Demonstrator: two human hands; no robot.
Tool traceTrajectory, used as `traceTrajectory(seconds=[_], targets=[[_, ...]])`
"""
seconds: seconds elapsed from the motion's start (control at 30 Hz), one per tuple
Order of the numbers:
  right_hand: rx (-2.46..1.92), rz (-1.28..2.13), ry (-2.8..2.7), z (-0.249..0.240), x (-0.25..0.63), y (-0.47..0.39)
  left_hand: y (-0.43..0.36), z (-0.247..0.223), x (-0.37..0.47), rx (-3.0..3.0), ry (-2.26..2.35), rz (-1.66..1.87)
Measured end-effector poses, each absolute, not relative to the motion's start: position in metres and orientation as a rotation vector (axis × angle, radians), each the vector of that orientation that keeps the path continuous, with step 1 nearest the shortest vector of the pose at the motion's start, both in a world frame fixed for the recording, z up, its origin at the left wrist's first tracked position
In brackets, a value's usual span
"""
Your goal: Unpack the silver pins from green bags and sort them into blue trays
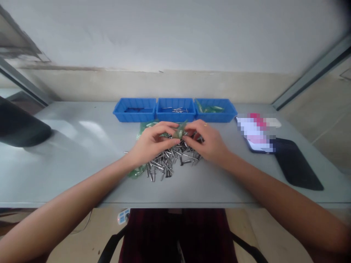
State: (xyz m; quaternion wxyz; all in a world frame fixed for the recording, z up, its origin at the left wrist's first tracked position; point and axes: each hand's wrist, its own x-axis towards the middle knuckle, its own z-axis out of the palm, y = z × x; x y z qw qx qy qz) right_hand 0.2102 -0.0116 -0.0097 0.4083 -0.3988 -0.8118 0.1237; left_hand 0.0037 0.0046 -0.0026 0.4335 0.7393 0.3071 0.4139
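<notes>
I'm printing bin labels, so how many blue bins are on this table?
3, in a row at the back of the table: left bin, middle bin and right bin. None appears hidden.

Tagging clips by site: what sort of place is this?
Likely a small-hardware workbench: three blue plastic bins in a row on a gray tabletop, a heap of metal fasteners before them, and a green plastic packet held between left hand and right hand.

Small translucent green packet, crumpled, held over loosely heaped silver rivets, black screws.
</notes>
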Motion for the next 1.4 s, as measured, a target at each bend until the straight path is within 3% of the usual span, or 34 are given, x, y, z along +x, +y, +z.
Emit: traceTrajectory(seconds=[0.43, 0.77, 0.97, 1.4], targets=[[-1.008, 0.466, -2.035, -0.0111, 0.2089, -0.0134, 0.0011, -0.0002, 0.0007, 2.018, 0.798, 0.913], [-1.109, 0.633, -1.904, -0.0098, 0.2100, -0.0126, 0.0041, -0.0006, 0.0027, 1.811, 0.860, 1.169], [-1.080, 0.750, -1.878, -0.0083, 0.2095, -0.0128, 0.0051, 0.0003, 0.0051, 1.731, 0.871, 1.147], [-1.128, 0.647, -1.942, -0.0085, 0.2113, -0.0119, 0.0023, 0.0020, 0.0055, 1.770, 0.932, 1.134]])
